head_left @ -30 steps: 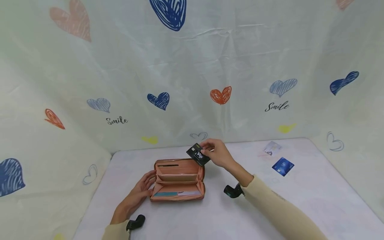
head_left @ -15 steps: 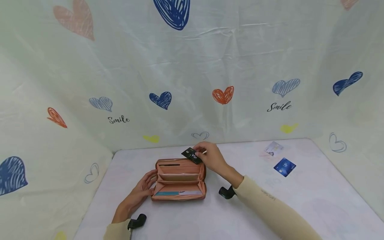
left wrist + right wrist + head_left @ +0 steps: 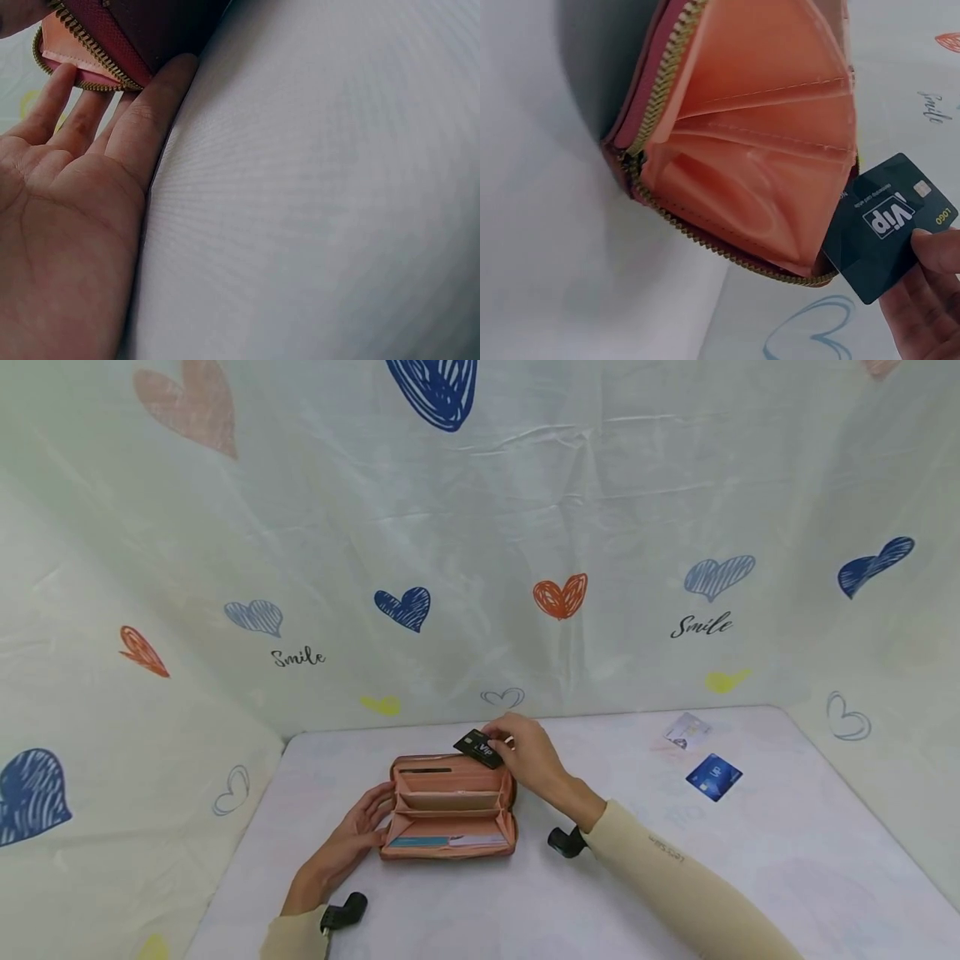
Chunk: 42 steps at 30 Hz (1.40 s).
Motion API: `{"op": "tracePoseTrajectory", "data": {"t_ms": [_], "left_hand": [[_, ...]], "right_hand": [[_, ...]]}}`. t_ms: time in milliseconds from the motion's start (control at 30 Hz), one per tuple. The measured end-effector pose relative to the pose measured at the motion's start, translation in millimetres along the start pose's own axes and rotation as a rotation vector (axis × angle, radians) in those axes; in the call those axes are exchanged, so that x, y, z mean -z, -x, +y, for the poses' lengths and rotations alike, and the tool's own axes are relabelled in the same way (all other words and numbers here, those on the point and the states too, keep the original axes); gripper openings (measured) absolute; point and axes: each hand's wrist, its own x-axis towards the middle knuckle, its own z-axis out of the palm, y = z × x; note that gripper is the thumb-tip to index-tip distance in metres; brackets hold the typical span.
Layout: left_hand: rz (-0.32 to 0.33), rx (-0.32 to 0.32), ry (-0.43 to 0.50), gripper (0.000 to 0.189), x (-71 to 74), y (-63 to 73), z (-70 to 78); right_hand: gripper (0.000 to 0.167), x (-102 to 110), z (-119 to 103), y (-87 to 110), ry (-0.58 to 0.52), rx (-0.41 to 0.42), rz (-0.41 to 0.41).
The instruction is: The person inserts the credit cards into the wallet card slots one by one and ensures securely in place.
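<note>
A coral-pink zip wallet [image 3: 465, 783] stands spread on the white table, its pleated compartments facing up. Blue and pale cards [image 3: 420, 842] show in its near compartment. My left hand [image 3: 352, 835] touches the wallet's left end; in the left wrist view its fingers [image 3: 146, 135] lie fairly straight against the zipped edge. At the wallet's far right corner, my right hand [image 3: 528, 758] pinches a black VIP card [image 3: 889, 225] between thumb and fingers. One end of this card overlaps the wallet's back edge in the right wrist view; whether it enters a slot cannot be told.
To the right on the table [image 3: 645, 877] lie a blue card [image 3: 714, 777] and, farther back, a pale card [image 3: 687, 731]. A heart-printed sheet [image 3: 480, 527] rises behind the table. Each wrist carries a small black camera [image 3: 566, 842].
My right hand has carried the VIP card slightly left and down toward the wallet's back edge, then held nearly still. The left hand keeps its place at the wallet.
</note>
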Motion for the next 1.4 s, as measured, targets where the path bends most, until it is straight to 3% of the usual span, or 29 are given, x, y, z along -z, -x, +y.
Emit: {"op": "tracePoseTrajectory", "data": {"t_ms": [300,567,1400], "left_hand": [[0.004,-0.011,0.000,0.092,0.0,0.7,1.0],[0.004,0.004,0.001,0.092,0.0,0.3,0.5],[0.006,-0.006,-0.005,0.092,1.0,-0.9,-0.3]], "right_hand": [[0.020,-6.4,5.3,-0.9,0.116,-0.002,-0.109],[0.020,-9.7,3.7,-5.2,0.233,0.062,-0.186],[0.018,-15.9,-2.3,-14.8,0.323,0.105,-0.367]]}}
